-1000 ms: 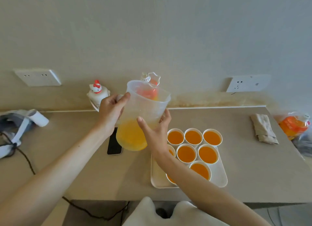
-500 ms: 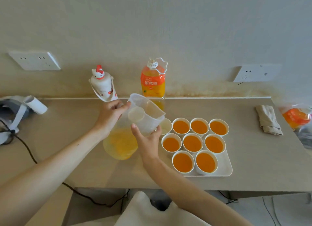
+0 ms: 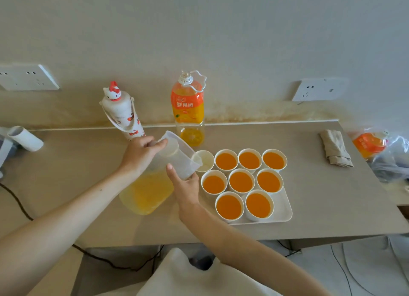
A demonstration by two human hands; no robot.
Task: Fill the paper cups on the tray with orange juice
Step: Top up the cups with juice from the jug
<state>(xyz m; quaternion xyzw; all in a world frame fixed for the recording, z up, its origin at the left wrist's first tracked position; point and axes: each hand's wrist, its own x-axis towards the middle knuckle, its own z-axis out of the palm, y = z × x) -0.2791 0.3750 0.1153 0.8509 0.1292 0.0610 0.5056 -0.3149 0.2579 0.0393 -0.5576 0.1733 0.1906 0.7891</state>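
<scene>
Eight paper cups [image 3: 241, 181] on the tray [image 3: 285, 209] hold juice, while the left hand [image 3: 139, 154] grips the tilted pitcher [image 3: 152, 189] and the right hand [image 3: 186, 185] cups its wall, spout over the seemingly empty ninth cup [image 3: 205, 161] at back left, which likely calls for a slow, steeper tilt.

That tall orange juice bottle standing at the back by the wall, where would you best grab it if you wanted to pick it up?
By the white carry loop at its neck, coming from above. The juice bottle stands upright close to the wall, with the pitcher and filled paper cups crowding its front, so the top looks freest.
</scene>
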